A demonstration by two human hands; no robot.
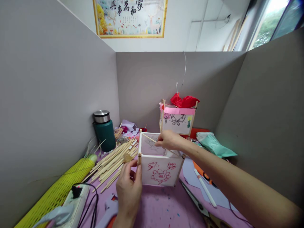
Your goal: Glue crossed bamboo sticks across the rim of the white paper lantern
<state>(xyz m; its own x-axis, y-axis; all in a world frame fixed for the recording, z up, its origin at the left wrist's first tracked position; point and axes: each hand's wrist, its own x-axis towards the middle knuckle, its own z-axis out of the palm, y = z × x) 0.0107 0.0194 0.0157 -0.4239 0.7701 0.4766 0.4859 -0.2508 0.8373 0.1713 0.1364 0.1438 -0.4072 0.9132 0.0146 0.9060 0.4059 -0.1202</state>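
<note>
Paper lantern [159,172] is pinched at one corner by left hand [129,186]; right hand [169,140] pinches thin stick [149,137].

Purple table [163,209] with paper box [159,172], sticks [111,164], flask [104,131], power strip [76,200]

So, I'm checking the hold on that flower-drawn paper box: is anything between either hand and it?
Nothing visible. The left hand pinches the paper box at its front-left corner post; the right hand is at the top rim, pinching a thin stick that lies across the open top.
</note>
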